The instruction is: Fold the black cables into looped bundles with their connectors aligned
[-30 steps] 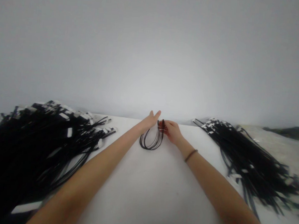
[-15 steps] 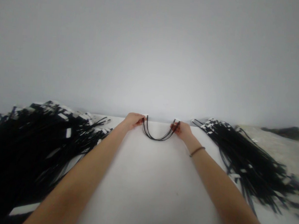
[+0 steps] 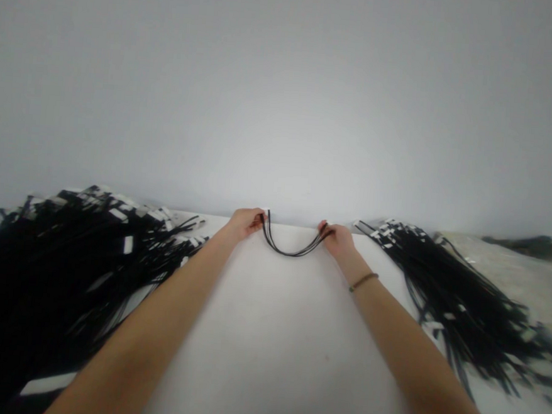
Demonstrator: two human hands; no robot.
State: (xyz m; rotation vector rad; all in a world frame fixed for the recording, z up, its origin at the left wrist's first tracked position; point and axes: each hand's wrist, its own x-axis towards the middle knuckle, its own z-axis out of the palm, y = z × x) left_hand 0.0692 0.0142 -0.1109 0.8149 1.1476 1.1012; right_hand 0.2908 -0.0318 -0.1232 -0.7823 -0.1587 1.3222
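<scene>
A thin black cable bundle point(image 3: 291, 254) hangs in a U between my two hands, above the far part of the white table point(image 3: 276, 333). My left hand point(image 3: 248, 223) pinches its left end, where a small white tip shows by the fingers. My right hand point(image 3: 337, 238) has its fingers closed on the other end, and that end is mostly hidden by them. Both arms reach forward, and a thin bracelet point(image 3: 364, 281) circles the right wrist.
A large heap of black cables with white ends point(image 3: 64, 268) covers the left side. A smaller pile of similar cables point(image 3: 454, 289) lies to the right. Beyond it rests a clear plastic bag point(image 3: 512, 268). A pale wall point(image 3: 284, 94) rises behind the table.
The cable's right end has turned within my right hand, and its white tip no longer shows there. My left hand has shifted very slightly to the left.
</scene>
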